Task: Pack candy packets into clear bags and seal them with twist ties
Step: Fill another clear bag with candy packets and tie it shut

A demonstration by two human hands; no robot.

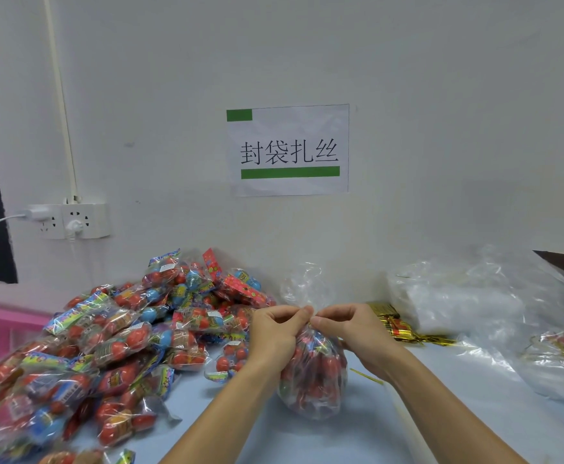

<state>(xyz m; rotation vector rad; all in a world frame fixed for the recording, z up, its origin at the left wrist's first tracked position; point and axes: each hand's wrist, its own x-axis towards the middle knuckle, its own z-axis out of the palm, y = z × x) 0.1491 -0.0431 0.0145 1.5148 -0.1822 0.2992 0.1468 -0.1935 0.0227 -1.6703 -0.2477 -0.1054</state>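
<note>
So the filled bag (312,373) stands on the bench (441,413) right in front of the person, neck gathered at the top. The left hand (275,333) curls round the neck and pinches it, the right hand (354,329) pinches at the same spot, probably on a tie, though it's too thin to make out there. Looks like the twisting step. Best bet: keep the neck bunched tight and low against the candy, then turn the tie ends snug. A loose tie (366,376) lies just right of the bag. Packets (106,346) are heaped to the left, gold ties (394,321) further right, empty bags (468,296) behind those.
</note>
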